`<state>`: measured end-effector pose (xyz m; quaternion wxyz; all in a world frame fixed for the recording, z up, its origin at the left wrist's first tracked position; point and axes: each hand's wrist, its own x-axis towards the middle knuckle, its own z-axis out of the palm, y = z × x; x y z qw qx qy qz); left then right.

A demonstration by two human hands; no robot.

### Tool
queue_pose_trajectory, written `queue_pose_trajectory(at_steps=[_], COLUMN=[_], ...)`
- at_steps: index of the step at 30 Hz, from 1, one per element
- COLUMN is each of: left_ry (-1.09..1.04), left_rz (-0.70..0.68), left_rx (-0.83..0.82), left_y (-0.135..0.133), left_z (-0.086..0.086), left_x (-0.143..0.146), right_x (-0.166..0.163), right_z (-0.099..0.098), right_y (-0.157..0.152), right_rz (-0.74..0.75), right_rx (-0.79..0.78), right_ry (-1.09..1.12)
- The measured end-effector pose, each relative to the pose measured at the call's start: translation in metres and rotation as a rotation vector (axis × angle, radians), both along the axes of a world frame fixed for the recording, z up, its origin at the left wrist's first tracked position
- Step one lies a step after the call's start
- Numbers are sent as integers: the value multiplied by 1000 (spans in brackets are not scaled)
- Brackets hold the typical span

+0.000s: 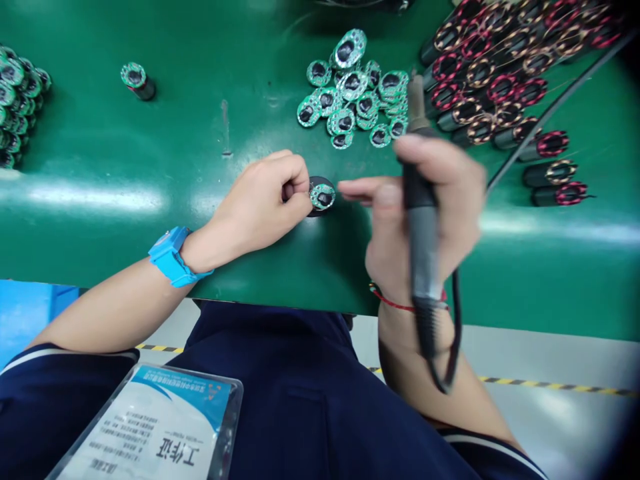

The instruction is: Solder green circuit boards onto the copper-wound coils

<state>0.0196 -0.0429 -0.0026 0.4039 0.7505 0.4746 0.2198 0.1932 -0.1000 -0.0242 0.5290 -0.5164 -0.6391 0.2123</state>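
Note:
My left hand (273,200) is closed, its thumb and forefinger pinched at the left edge of a small round green circuit board (323,197). A round black piece (320,181) shows from under that board. Whether a fine wire is between the fingertips I cannot tell. In my right hand (440,200) is a soldering iron (420,200), held upright with its tip pointing away from me and clear of the board. The right forefinger and thumb reach leftward, close to the board's right side. The right hand is slightly blurred.
Loose round circuit boards (345,100) lie heaped ahead. Black cylinders with copper and red windings (500,87) fill the far right. One board-topped cylinder (137,80) stands at left, near a stack of similar pieces (20,100). The iron's cable (555,110) crosses the right side.

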Motion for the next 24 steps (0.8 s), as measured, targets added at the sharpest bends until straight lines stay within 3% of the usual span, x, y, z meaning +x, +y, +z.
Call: queue_pose_trajectory(at_steps=[5, 13, 18, 24], left_ry=[-18, -115, 17, 36], left_rz=[-20, -114, -267, -279], left_rx=[28, 94, 209, 168], left_y=[0, 2, 2, 7], left_z=[-3, -8, -14, -12], left_x=[0, -11, -11, -4], right_x=[0, -3, -1, 2], right_z=[-8, -7, -4, -6], right_y=[3, 2, 0, -1], right_rz=[166, 141, 101, 92], right_rx=[-91, -45, 65, -29], right_ry=[-229, -250, -316, -240])
